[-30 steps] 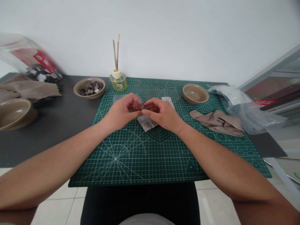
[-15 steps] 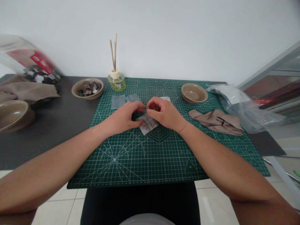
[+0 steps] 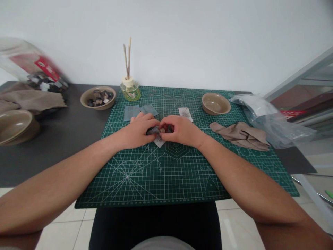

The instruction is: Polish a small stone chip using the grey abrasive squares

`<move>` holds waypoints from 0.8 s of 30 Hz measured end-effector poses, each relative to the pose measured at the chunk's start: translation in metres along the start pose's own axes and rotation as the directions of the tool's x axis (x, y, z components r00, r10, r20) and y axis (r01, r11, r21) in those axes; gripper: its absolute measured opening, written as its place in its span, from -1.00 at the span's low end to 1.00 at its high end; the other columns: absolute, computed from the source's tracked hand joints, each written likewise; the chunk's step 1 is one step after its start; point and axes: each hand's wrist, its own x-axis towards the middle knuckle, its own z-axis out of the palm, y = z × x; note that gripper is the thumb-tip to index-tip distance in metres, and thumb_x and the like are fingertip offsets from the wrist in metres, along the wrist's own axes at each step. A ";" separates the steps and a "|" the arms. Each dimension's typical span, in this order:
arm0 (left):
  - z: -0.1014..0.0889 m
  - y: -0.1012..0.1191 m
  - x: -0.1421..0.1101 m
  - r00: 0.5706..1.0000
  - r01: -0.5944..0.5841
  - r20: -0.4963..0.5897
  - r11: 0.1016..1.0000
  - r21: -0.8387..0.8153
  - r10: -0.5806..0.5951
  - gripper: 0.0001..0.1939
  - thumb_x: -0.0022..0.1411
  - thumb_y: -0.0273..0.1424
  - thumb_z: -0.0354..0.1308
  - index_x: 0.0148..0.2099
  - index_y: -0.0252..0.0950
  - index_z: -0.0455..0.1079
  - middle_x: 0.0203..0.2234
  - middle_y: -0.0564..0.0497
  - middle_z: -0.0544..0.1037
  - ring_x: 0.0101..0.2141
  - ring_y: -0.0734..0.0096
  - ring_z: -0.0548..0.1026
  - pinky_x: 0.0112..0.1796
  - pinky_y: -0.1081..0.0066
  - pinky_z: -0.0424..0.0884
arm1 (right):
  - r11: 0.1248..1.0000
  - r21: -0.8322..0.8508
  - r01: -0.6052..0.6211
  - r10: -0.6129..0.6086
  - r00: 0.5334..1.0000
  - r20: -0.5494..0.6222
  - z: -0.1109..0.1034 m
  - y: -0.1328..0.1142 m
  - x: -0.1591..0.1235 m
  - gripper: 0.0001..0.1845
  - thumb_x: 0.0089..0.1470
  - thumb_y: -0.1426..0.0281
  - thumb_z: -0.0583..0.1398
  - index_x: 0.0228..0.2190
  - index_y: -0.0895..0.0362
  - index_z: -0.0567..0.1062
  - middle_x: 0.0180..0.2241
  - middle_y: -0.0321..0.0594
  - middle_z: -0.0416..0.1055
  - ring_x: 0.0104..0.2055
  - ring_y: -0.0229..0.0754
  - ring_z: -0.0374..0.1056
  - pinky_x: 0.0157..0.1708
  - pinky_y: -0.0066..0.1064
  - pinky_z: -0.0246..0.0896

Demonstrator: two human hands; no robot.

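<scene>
A small brown piece [image 3: 162,131] is pinched between the thumb and fingers of the right hand [image 3: 182,130], just over the grey sheet [image 3: 159,141] on the green mat [image 3: 179,180]. The thumb and fingers of the left hand [image 3: 137,132] are held apart around the sheet, but whether it is gripped cannot be told. For good control, the sheet should probably be kept flat and the piece held by its sides.

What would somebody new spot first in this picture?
Probably the left hand and right hand, close together over a gray sheet near the middle of the green mat. Next, maybe the glass bottle with sticks poking up, at the mat's back left, and the bowl of dark and light pieces to its left.
</scene>
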 end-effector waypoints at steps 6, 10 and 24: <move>-0.002 0.002 -0.001 0.999 0.022 0.025 1.000 -0.012 -0.022 -0.78 0.27 -0.22 0.19 -0.13 -0.22 0.51 -0.15 -0.12 0.47 -0.05 -0.05 0.33 -0.16 0.14 0.16 | 0.993 -0.119 0.020 -0.015 0.999 0.046 0.001 0.000 -0.001 -0.89 0.08 0.41 0.38 -0.28 0.10 0.64 -0.29 -0.27 0.48 -0.22 -0.18 0.38 -0.17 -0.35 0.18; -0.001 0.001 0.000 0.999 0.051 0.001 0.997 -0.065 -0.051 -0.58 0.21 -0.16 0.26 0.06 -0.21 0.43 -0.14 -0.09 0.49 -0.07 -0.02 0.35 -0.14 0.15 0.17 | 0.989 -0.148 0.010 -0.003 0.999 0.047 0.000 0.000 0.000 -0.80 0.06 0.41 0.40 -0.21 0.12 0.61 -0.25 -0.24 0.53 -0.19 -0.15 0.39 -0.16 -0.34 0.19; -0.003 0.003 0.000 0.996 0.086 0.018 0.996 -0.025 -0.085 -0.58 0.22 -0.10 0.30 0.05 -0.19 0.54 -0.08 -0.13 0.49 -0.02 -0.09 0.32 -0.13 0.13 0.18 | 0.977 -0.208 -0.039 0.041 0.999 0.005 0.000 0.002 0.001 -0.85 0.07 0.40 0.37 -0.26 0.14 0.61 -0.26 -0.20 0.53 -0.21 -0.14 0.41 -0.17 -0.32 0.23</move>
